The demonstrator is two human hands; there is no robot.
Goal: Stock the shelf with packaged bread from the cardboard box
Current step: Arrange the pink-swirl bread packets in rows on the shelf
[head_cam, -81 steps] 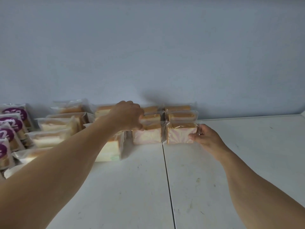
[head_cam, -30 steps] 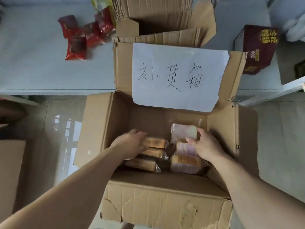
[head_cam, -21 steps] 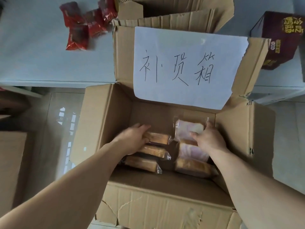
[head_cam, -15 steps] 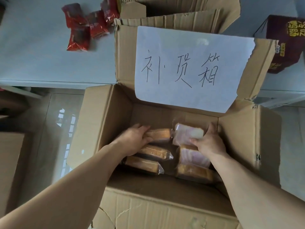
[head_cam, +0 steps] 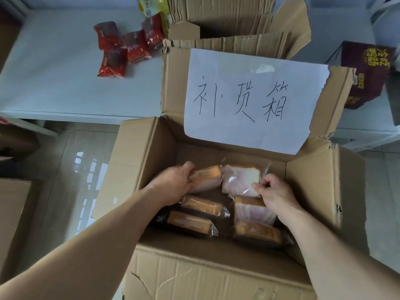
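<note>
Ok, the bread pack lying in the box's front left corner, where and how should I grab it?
Take that front-left bread pack across its short width, from above, thumb and fingers on the long sides. It lies flat and lengthwise, top exposed; the crimped film end looks too flimsy. The cardboard box wall blocks a side approach.

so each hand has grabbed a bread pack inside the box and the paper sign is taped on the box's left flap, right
Not quite. The head view shows the paper sign on the back flap of the cardboard box, not the left one. The left hand and right hand do each hold a bread pack.
</note>
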